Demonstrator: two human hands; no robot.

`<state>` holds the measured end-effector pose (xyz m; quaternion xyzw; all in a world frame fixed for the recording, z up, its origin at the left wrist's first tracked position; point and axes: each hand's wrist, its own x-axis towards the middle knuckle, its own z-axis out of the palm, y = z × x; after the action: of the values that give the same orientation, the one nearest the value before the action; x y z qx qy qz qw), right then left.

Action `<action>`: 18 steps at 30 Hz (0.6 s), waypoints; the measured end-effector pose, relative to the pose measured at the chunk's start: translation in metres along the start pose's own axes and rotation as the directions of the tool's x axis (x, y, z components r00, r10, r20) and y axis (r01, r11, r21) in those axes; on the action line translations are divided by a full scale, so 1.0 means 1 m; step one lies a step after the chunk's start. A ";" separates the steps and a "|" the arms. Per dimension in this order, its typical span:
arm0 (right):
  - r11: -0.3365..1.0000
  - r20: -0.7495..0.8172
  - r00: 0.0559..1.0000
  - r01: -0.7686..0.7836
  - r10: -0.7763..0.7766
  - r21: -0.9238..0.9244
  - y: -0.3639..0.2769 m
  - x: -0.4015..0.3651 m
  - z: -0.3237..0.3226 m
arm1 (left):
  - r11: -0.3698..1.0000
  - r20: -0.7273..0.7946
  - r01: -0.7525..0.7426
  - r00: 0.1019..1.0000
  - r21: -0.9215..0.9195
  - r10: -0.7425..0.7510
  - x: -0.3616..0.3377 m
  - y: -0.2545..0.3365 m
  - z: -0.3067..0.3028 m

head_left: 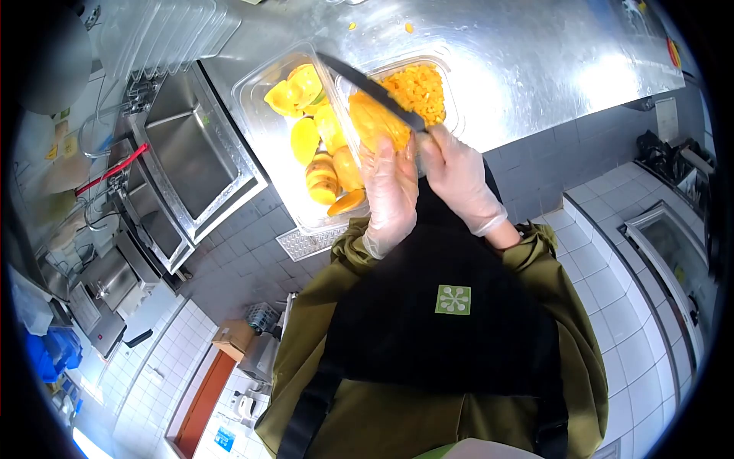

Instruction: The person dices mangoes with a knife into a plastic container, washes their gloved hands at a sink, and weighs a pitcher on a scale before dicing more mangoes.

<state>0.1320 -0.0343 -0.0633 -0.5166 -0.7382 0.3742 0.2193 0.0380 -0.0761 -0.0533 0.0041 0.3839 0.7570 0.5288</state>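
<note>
My left hand (390,195), in a clear glove, is closed around a peeled mango piece (376,122) with scored-looking flesh. In my gloved right hand (459,177) is the handle of a kitchen knife (375,90). Its dark blade points up and left and passes over the mango. Just beyond, diced mango (417,90) fills part of a clear plastic container (453,115). A larger clear tub (252,96) to the left holds several mango pieces (304,140), some cut in half. The blade's tip lies over that tub's rim.
The steel worktop (527,69) carries the containers, with small mango scraps (409,28) at its far side. A steel sink (191,145) is at the left, below stacked clear containers (176,34). A glass-topped unit (673,268) stands at the right.
</note>
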 end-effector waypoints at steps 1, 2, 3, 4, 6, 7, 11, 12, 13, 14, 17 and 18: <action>0.999 -0.007 1.000 -0.027 0.027 -0.022 -0.001 0.004 -0.002 | 1.000 0.030 -0.015 0.999 0.018 0.015 -0.001 0.000 0.001; 0.999 0.011 0.999 -0.045 0.045 -0.018 -0.003 0.006 -0.007 | 1.000 0.018 -0.016 1.000 0.026 0.016 0.000 0.001 0.001; 1.000 0.018 1.000 -0.002 0.002 0.020 -0.003 0.006 -0.011 | 0.999 0.005 -0.020 1.000 0.035 0.020 0.002 0.003 0.001; 0.997 0.025 0.999 0.043 -0.045 0.060 -0.003 0.004 -0.014 | 0.999 -0.010 -0.027 1.000 0.043 0.027 0.003 0.004 0.000; 0.987 0.062 0.991 0.115 -0.122 0.109 -0.010 -0.001 -0.022 | 1.000 0.006 -0.004 1.000 0.022 0.004 0.005 0.007 -0.009; 0.988 0.063 0.989 0.127 -0.132 0.088 -0.007 -0.002 -0.020 | 1.000 0.014 0.011 1.000 0.011 -0.011 0.005 0.006 -0.014; 0.985 0.033 0.984 0.175 -0.175 -0.007 -0.001 0.000 -0.011 | 1.000 -0.035 0.026 0.999 0.007 -0.026 0.004 0.005 -0.015; 0.986 0.041 0.986 0.163 -0.162 -0.027 -0.002 0.002 -0.009 | 1.000 -0.022 0.011 1.000 0.020 -0.010 0.004 0.005 -0.012; 0.987 0.048 0.988 0.150 -0.148 -0.048 -0.003 0.005 -0.009 | 0.999 -0.009 -0.004 1.000 0.033 0.004 0.003 0.007 -0.006; 0.988 0.050 0.990 0.136 -0.133 -0.068 -0.004 0.009 -0.012 | 0.999 0.004 -0.018 1.000 0.044 0.018 0.002 0.008 -0.003; 0.995 0.062 0.994 0.096 -0.095 -0.003 -0.003 0.020 -0.020 | 0.997 0.055 -0.018 0.998 0.076 0.014 0.001 0.011 -0.006; 0.992 0.076 0.994 0.072 -0.081 0.104 0.001 0.018 -0.023 | 0.991 0.019 -0.004 1.000 0.132 0.002 0.001 0.012 -0.009</action>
<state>0.1418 -0.0097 -0.0507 -0.4606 -0.7458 0.4231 0.2295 0.0239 -0.0822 -0.0531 0.0468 0.4282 0.7306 0.5298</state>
